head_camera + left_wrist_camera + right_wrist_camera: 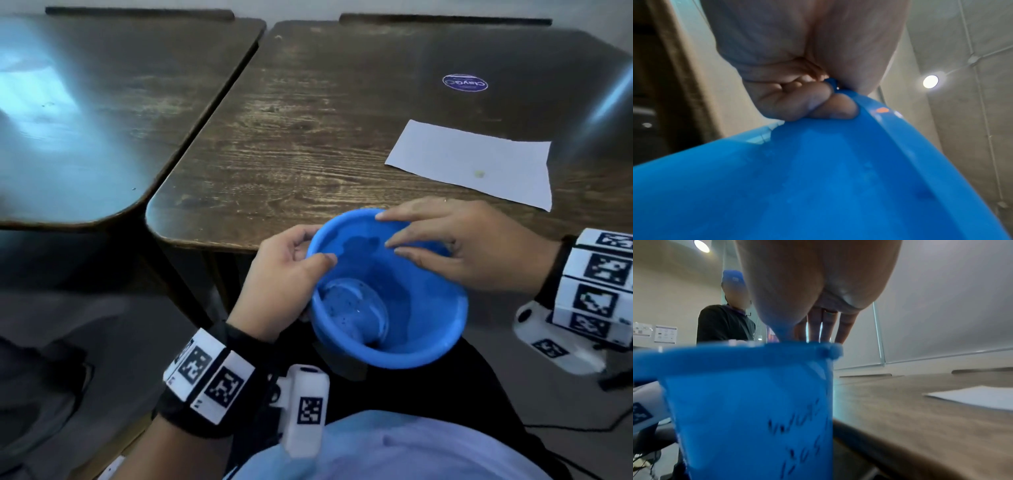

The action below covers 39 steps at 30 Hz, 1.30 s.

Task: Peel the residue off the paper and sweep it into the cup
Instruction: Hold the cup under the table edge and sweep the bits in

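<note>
Left hand [281, 274] gripping the blue cup [424, 322] at its left rim, thumb inside the wall, fingers curled round the outside; in the left wrist view the same pinch, fingertips [840, 105] pressed to the rim, everything soft with blur. Right hand [469, 246] hovering over the cup's mouth, fingers straight and loosely spread, holding nothing that can be made out; contact with the far rim impossible to judge from the head view. From the right wrist view, only the heel of that hand and 4 fingers [816, 326] pointing down behind the rim, their tips hidden.

Cup held off the near edge of the table [308, 137], tilted toward the camera, bottom speckled with small dark bits, too small to identify. Handwriting on the cup's outer wall, smeared, unreadable.

Paper [479, 161] flat on the table, beyond the right hand, well apart from the cup. 1 small pale green speck of residue [479, 173] on it near its front edge.

Round purple sticker [464, 83] farther back, print illegible. Second table [102, 120] at left.
</note>
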Each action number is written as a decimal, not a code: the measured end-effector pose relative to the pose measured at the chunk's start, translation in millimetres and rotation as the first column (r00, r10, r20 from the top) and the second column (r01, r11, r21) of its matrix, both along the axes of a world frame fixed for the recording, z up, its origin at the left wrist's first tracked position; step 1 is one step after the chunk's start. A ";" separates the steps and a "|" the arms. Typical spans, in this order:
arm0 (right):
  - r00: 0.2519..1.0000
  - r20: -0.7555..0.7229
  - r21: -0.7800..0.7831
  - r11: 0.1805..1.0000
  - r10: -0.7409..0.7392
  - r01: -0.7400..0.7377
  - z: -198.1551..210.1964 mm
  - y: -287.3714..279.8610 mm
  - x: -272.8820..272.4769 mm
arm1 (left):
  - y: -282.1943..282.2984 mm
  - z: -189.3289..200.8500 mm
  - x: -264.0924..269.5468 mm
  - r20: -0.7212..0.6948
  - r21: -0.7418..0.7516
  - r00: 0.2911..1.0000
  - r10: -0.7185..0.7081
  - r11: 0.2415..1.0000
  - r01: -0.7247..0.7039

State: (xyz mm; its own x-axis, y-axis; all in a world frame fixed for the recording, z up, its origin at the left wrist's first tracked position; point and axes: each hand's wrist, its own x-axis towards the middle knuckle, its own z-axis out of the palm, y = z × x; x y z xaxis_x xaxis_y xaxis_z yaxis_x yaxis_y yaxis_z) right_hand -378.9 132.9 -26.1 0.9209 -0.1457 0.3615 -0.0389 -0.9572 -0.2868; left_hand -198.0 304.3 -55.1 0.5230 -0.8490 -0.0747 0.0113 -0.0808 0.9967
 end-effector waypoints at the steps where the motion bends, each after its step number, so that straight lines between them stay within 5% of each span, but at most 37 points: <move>1: 0.999 0.032 -0.003 1.000 0.002 -0.002 5.5 -0.8 1.5 | -0.1 6.7 2.2 -0.001 -0.021 1.000 0.009 1.000 -0.009; 16: 0.921 0.371 0.045 0.993 -0.120 0.112 50.1 -18.3 34.7 | -46.9 74.4 31.8 0.146 -0.205 0.986 0.080 0.978 -0.049; 20: 0.933 0.270 0.174 0.965 -0.238 0.196 56.0 -37.8 53.7 | -76.1 73.2 43.2 0.117 -0.173 0.988 0.105 0.981 -0.084; 27: 0.931 -0.060 0.086 0.927 -0.360 0.364 59.6 -75.9 95.2 | -121.3 64.1 66.2 0.083 -0.106 0.988 0.131 0.987 -0.121; 39: 0.863 -0.215 0.108 0.867 -0.458 0.487 64.4 -143.8 151.4 | -198.7 59.8 115.6 0.136 -0.008 0.967 0.214 0.977 -0.215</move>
